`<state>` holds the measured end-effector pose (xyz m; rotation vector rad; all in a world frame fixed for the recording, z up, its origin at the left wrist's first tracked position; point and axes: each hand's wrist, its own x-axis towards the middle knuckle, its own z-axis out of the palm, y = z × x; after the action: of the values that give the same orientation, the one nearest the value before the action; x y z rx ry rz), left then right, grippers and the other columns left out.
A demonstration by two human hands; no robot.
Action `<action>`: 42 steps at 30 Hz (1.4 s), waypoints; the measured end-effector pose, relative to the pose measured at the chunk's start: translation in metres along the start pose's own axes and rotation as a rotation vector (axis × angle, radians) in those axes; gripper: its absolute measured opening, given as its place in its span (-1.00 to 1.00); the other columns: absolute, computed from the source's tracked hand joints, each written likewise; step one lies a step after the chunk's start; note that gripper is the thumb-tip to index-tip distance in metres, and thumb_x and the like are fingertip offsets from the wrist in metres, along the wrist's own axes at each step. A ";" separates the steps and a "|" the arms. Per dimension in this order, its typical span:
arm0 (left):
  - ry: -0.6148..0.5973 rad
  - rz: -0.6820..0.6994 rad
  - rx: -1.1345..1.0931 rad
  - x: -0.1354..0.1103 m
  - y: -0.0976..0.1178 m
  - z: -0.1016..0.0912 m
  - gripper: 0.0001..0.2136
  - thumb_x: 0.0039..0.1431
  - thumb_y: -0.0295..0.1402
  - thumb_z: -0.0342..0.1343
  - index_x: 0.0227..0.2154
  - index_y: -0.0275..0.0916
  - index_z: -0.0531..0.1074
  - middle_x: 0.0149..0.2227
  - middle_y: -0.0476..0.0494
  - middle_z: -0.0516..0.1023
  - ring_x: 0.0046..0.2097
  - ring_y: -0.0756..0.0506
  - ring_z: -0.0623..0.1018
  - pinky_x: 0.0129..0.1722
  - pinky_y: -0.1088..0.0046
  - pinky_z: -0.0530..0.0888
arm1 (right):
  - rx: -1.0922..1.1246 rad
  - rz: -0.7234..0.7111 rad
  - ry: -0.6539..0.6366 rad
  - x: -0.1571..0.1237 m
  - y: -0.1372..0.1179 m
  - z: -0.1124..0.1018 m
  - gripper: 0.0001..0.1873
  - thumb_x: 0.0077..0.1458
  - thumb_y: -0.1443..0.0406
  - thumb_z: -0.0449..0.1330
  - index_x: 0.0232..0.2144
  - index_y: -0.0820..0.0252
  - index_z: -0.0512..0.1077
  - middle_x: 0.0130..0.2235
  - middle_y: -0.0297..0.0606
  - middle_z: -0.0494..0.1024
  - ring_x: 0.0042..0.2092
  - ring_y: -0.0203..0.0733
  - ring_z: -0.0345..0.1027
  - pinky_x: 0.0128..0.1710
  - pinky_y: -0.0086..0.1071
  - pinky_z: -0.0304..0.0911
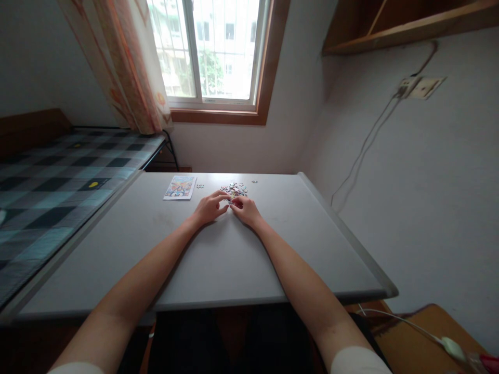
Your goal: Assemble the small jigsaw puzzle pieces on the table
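Both my arms reach out over a grey table [218, 265]. My left hand [209, 208] and my right hand [245, 210] meet near the table's far middle, fingertips pinched together on small puzzle pieces. Just beyond the fingers lies a heap of several colourful jigsaw pieces [234, 190]. What exactly each hand pinches is too small to make out. A colourful picture card [180, 187] lies flat to the left of the heap. Single loose pieces lie at the card's right [200, 185] and right of the heap [254, 182].
A bed with a checked cover [50, 187] runs along the table's left edge. The wall stands close on the right, with a cable and socket [419, 87]. A window and curtain [128, 67] are behind the table. A wooden stool with a white cable [424, 332] sits lower right.
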<state>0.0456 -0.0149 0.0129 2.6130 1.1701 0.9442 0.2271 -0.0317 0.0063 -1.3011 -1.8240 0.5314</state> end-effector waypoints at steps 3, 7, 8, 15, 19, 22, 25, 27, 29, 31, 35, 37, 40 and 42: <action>-0.007 0.008 -0.016 0.001 -0.002 0.002 -0.75 0.15 -0.23 0.03 -0.16 -0.15 0.48 -0.09 -0.06 0.50 -0.48 0.10 0.41 -0.36 0.55 0.38 | 0.007 -0.012 -0.009 0.000 0.002 0.001 -0.84 -0.02 0.28 0.18 -0.34 0.23 0.48 -0.43 -0.31 0.49 -0.42 -0.32 0.29 -0.35 -0.45 0.22; -0.012 0.001 -0.004 0.001 -0.002 0.003 -0.75 0.16 -0.22 0.02 -0.17 -0.14 0.49 -0.14 -0.06 0.53 -0.47 0.09 0.43 -0.36 0.55 0.37 | -0.005 -0.020 -0.019 0.000 0.004 0.002 -0.83 -0.01 0.27 0.18 -0.34 0.22 0.48 -0.42 -0.31 0.49 -0.40 -0.32 0.30 -0.34 -0.44 0.22; -0.010 -0.001 0.003 0.001 -0.002 0.003 -0.75 0.16 -0.22 0.01 -0.17 -0.14 0.49 -0.15 -0.06 0.53 -0.47 0.09 0.43 -0.37 0.55 0.36 | -0.007 -0.019 -0.020 0.000 0.004 0.002 -0.83 -0.01 0.27 0.18 -0.34 0.22 0.48 -0.42 -0.31 0.49 -0.40 -0.32 0.29 -0.34 -0.44 0.22; 0.034 -0.119 0.171 0.001 -0.010 -0.011 -0.77 0.18 -0.23 0.00 -0.20 -0.11 0.51 -0.19 -0.04 0.57 -0.43 0.02 0.49 -0.37 0.50 0.33 | 0.068 0.025 -0.026 0.000 0.000 0.000 -0.68 -0.02 0.32 0.17 -0.15 0.22 0.42 -0.45 -0.37 0.46 -0.45 -0.35 0.28 -0.33 -0.46 0.23; 0.116 -0.256 0.305 0.000 -0.024 -0.020 -0.76 0.19 -0.27 -0.02 -0.23 -0.17 0.52 -0.21 -0.13 0.58 -0.19 -0.12 0.53 -0.15 0.37 0.34 | 0.074 0.030 -0.024 0.000 0.001 0.000 -0.64 -0.01 0.33 0.15 -0.10 0.21 0.40 -0.44 -0.37 0.46 -0.44 -0.35 0.28 -0.32 -0.46 0.24; 0.094 -0.271 0.347 -0.001 -0.030 -0.021 -0.76 0.18 -0.33 -0.04 -0.23 -0.19 0.52 -0.15 -0.16 0.57 -0.05 -0.17 0.47 -0.02 0.27 0.28 | 0.077 0.027 -0.029 0.000 0.002 0.001 -0.65 0.00 0.32 0.14 -0.10 0.20 0.40 -0.44 -0.38 0.45 -0.44 -0.35 0.28 -0.32 -0.45 0.24; 0.092 -0.310 0.375 -0.003 -0.032 -0.020 -0.73 0.12 -0.43 -0.04 -0.19 -0.17 0.51 -0.04 -0.15 0.51 0.01 -0.20 0.41 -0.02 0.21 0.26 | 0.082 0.029 -0.029 0.000 0.003 0.001 -0.65 0.00 0.32 0.14 -0.10 0.20 0.40 -0.44 -0.38 0.46 -0.45 -0.35 0.28 -0.31 -0.45 0.24; 0.107 -0.352 0.422 -0.003 -0.030 -0.019 -0.72 0.08 -0.47 -0.03 -0.20 -0.16 0.52 -0.04 -0.17 0.50 0.00 -0.24 0.39 -0.06 0.16 0.25 | 0.079 0.026 -0.031 0.001 0.003 0.002 -0.65 0.00 0.32 0.14 -0.10 0.19 0.40 -0.43 -0.38 0.46 -0.45 -0.35 0.28 -0.31 -0.46 0.23; 0.119 -0.374 0.470 -0.004 -0.027 -0.018 -0.74 0.06 -0.46 -0.02 -0.26 -0.16 0.54 -0.11 -0.20 0.53 -0.04 -0.27 0.38 -0.06 0.10 0.21 | 0.074 0.025 -0.036 0.001 0.004 0.002 -0.66 0.00 0.32 0.14 -0.12 0.19 0.41 -0.43 -0.37 0.46 -0.45 -0.35 0.28 -0.31 -0.46 0.23; 0.118 -0.371 0.506 -0.004 -0.022 -0.016 -0.78 0.08 -0.41 -0.01 -0.32 -0.17 0.55 -0.18 -0.22 0.54 -0.07 -0.29 0.37 -0.03 0.02 0.16 | 0.070 0.024 -0.041 0.001 0.003 0.002 -0.68 0.00 0.32 0.13 -0.13 0.20 0.42 -0.43 -0.37 0.46 -0.45 -0.35 0.28 -0.31 -0.45 0.23; 0.088 -0.352 0.539 -0.003 -0.009 -0.011 -0.77 0.10 -0.30 0.00 -0.42 -0.22 0.55 -0.24 -0.29 0.53 -0.08 -0.33 0.34 0.01 -0.08 0.08 | 0.047 0.014 -0.035 0.000 0.001 0.001 -0.72 0.00 0.32 0.12 -0.18 0.20 0.44 -0.44 -0.37 0.46 -0.45 -0.35 0.26 -0.30 -0.45 0.22; 0.087 -0.352 0.538 -0.002 -0.004 -0.008 -0.74 0.11 -0.24 0.00 -0.41 -0.25 0.55 -0.21 -0.33 0.51 -0.06 -0.35 0.33 0.03 -0.12 0.04 | 0.037 0.010 -0.034 0.000 0.001 0.000 -0.73 0.00 0.31 0.12 -0.20 0.20 0.45 -0.44 -0.37 0.45 -0.45 -0.35 0.26 -0.31 -0.45 0.22; 0.087 -0.345 0.521 -0.002 -0.003 -0.003 -0.70 0.13 -0.18 -0.02 -0.36 -0.24 0.55 -0.16 -0.33 0.50 -0.01 -0.35 0.31 0.09 -0.14 -0.03 | 0.036 0.005 -0.041 0.000 0.000 0.000 -0.73 0.01 0.31 0.12 -0.19 0.21 0.45 -0.44 -0.36 0.46 -0.45 -0.34 0.25 -0.31 -0.45 0.21; 0.080 -0.350 0.499 -0.003 -0.006 0.000 -0.69 0.14 -0.17 -0.03 -0.29 -0.23 0.53 -0.11 -0.32 0.49 0.05 -0.36 0.28 0.12 -0.16 -0.08 | 0.037 0.000 -0.045 0.000 0.000 0.000 -0.73 0.00 0.31 0.12 -0.19 0.22 0.45 -0.44 -0.36 0.46 -0.44 -0.34 0.26 -0.31 -0.45 0.21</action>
<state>0.0404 -0.0131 0.0100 2.5801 2.0262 0.7665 0.2273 -0.0317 0.0060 -1.2736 -1.8421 0.5957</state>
